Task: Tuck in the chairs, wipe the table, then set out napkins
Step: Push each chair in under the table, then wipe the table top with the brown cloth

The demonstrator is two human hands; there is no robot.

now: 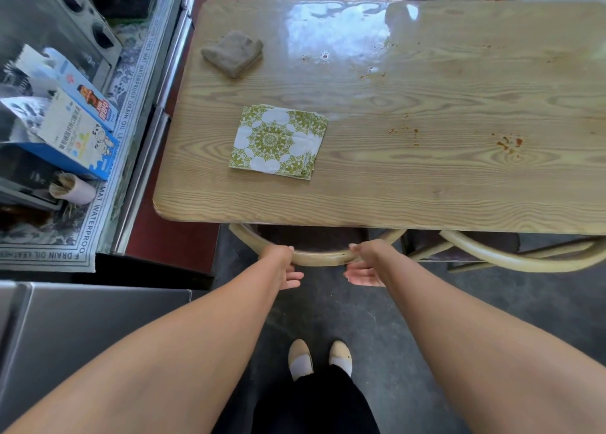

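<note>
The wooden table (426, 190) fills the upper view. On it lie a folded grey cloth (233, 53) at the far left and a small stack of green-and-white patterned napkins (278, 140) nearer me. Reddish-brown stains (508, 143) dot the right half. The curved wooden back of a chair (323, 259) shows just below the table's near edge, its dark seat under the top. My left hand (286, 268) and my right hand (363, 266) hold this back rail, thumbs over it and fingers beneath.
A second chair (511, 260) stands to the right, also partly under the table. A counter at left carries blue-and-white boxes (75, 131) on a printed mat. A steel surface (82, 328) sits at lower left. My feet stand on dark floor (328, 309).
</note>
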